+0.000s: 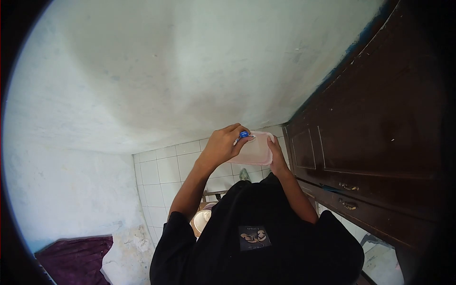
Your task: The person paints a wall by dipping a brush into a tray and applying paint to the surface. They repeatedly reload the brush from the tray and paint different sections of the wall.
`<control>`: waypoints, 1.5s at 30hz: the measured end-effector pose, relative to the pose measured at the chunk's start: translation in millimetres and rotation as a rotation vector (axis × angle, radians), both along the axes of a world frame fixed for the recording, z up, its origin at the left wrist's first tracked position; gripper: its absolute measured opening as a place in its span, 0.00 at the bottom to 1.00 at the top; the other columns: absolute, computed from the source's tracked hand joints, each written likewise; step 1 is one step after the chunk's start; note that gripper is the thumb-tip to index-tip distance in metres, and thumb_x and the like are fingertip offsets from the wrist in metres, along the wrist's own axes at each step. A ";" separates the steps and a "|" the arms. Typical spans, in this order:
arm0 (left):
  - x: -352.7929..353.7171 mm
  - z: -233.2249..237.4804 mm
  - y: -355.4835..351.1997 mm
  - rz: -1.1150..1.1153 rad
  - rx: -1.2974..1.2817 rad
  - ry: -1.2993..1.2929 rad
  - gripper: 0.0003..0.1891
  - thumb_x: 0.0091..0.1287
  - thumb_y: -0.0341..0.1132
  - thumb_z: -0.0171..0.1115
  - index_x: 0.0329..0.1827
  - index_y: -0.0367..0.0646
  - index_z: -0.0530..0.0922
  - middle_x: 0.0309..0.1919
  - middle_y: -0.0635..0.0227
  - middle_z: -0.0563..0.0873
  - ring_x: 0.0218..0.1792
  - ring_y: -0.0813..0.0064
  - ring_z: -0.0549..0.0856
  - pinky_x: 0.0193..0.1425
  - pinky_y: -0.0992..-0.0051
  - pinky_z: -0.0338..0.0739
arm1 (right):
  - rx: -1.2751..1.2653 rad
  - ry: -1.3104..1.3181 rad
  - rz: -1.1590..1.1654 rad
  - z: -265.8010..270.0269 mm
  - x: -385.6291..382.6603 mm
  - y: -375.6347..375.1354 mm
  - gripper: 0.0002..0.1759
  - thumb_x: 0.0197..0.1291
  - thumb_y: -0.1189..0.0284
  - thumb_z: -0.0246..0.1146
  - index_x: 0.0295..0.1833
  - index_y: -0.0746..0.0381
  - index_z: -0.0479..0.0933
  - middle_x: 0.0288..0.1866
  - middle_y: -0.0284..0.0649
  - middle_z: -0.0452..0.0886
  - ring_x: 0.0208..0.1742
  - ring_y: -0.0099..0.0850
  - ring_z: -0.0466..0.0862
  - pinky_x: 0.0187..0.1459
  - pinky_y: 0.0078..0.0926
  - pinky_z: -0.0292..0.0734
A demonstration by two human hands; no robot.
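My left hand [223,146] is closed around a small object with a round blue end [244,134] bearing pale marks; the rest of it is mostly hidden by my fingers. It is held over the left part of a pale pink, see-through plastic tray or box [256,151] with rounded corners. My right hand [279,157] grips the right rim of this pink container, thumb on top and fingers underneath. The container is held up in front of my body, above the tiled floor.
A whitish wall [190,71] rises ahead, and dark brown wooden doors [370,118] with metal handles stand at the right. Below are white floor tiles [164,164]. A pale round tub [202,221] sits by my left side, and purple cloth [76,259] hangs at lower left.
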State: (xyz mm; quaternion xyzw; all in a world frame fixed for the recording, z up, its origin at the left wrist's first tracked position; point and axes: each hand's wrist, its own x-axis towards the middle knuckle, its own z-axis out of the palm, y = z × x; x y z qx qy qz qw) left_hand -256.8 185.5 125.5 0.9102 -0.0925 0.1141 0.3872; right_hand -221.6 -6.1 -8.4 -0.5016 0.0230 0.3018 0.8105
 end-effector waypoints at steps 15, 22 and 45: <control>-4.8 -6.6 -16.1 0.063 0.050 -0.011 0.08 0.62 0.35 0.66 0.36 0.39 0.81 0.31 0.65 0.84 0.30 0.62 0.85 0.31 0.69 0.79 | -0.010 0.020 -0.038 -8.4 -0.6 -19.5 0.27 0.70 0.55 0.54 0.65 0.62 0.64 0.57 0.40 0.73 0.59 0.28 0.72 0.62 0.26 0.66; -16.0 -22.7 -31.9 0.253 -0.200 -0.015 0.08 0.64 0.33 0.65 0.41 0.38 0.82 0.34 0.62 0.87 0.30 0.70 0.87 0.30 0.75 0.82 | -0.029 0.093 -0.121 -5.2 5.9 -44.2 0.24 0.71 0.57 0.53 0.65 0.60 0.64 0.59 0.40 0.74 0.61 0.30 0.75 0.61 0.30 0.70; -51.7 -48.4 -49.8 0.365 -1.072 0.617 0.19 0.71 0.40 0.58 0.54 0.31 0.78 0.42 0.62 0.85 0.38 0.75 0.85 0.37 0.79 0.78 | 0.048 0.087 -0.270 -8.3 61.5 -100.9 0.22 0.71 0.60 0.54 0.64 0.59 0.67 0.57 0.38 0.75 0.60 0.30 0.75 0.60 0.31 0.70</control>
